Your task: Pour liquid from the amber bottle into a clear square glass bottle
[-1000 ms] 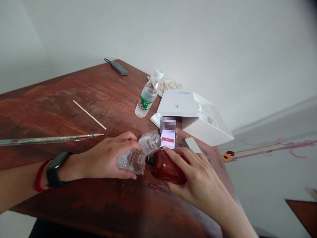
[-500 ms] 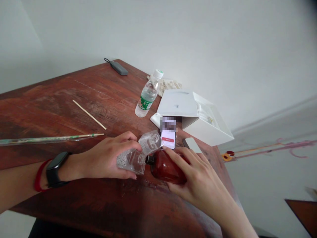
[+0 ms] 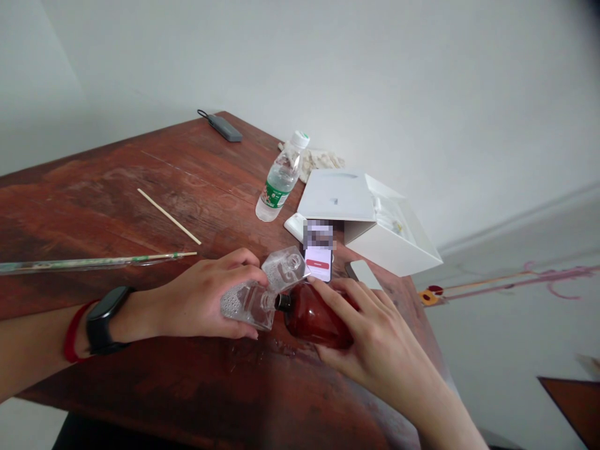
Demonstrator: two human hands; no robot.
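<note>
Tilted on its side, a clear square bottle [image 3: 249,304] with foam bubbles inside is gripped by my left hand [image 3: 213,294]. My right hand [image 3: 370,325] is wrapped round a reddish-brown bottle [image 3: 314,315], also tipped over. The black threaded neck of the brown bottle meets the clear bottle's mouth; whether liquid passes between them I cannot make out. A second clear square bottle [image 3: 285,265] stands just behind the first, close to my left thumb and index finger. Wet patches [image 3: 281,349] shine on the wood below the two necks.
Behind the hands are a phone [image 3: 319,262], a water bottle [image 3: 277,187] with a green label and a white box [image 3: 337,194]. A thin stick [image 3: 169,215] and a wrapped chopstick-like stick [image 3: 103,264] lie left on the table [image 3: 94,194]. A grey device [image 3: 225,128] sits at the far corner.
Both hands and the bottles hold almost the same positions. The bubbles in the held clear bottle look slightly larger or differently spread.
</note>
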